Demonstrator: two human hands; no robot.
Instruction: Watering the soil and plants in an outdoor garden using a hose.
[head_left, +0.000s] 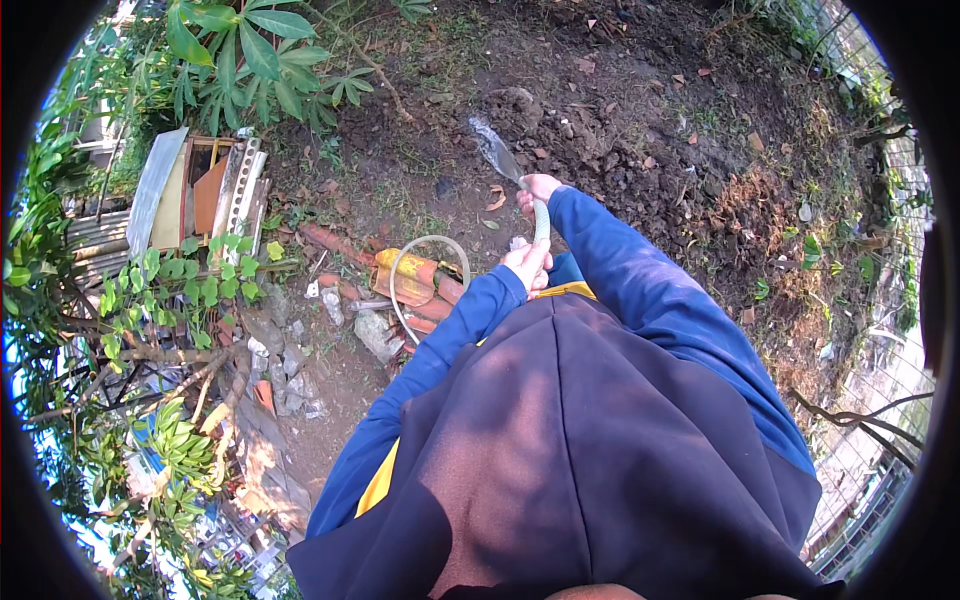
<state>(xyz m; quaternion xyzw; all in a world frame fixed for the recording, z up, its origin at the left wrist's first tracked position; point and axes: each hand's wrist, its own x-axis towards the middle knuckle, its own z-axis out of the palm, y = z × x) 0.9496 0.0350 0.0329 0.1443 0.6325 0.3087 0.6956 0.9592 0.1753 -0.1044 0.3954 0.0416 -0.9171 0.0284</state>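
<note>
A pale braided hose (541, 219) runs between my two hands. Near its mouth, my right hand (537, 193) grips it, and the thumb or fingers seem to press the opening. Closer to my body, my left hand (529, 264) is closed around the same hose. A flattened sheet of water (495, 146) sprays from the mouth onto the dark soil (442, 127) ahead. The loop of hose (466, 262) on my left curves down and passes behind my left sleeve.
Terracotta roof tiles (405, 277) and a grey rock (377, 336) lie to my left. Boards and a metal sheet (154, 195) lean beyond them. Clods of turned earth (600, 150) spread ahead on the right. A wire fence (885, 360) borders the right side; a leafy plant (262, 56) overhangs the upper left.
</note>
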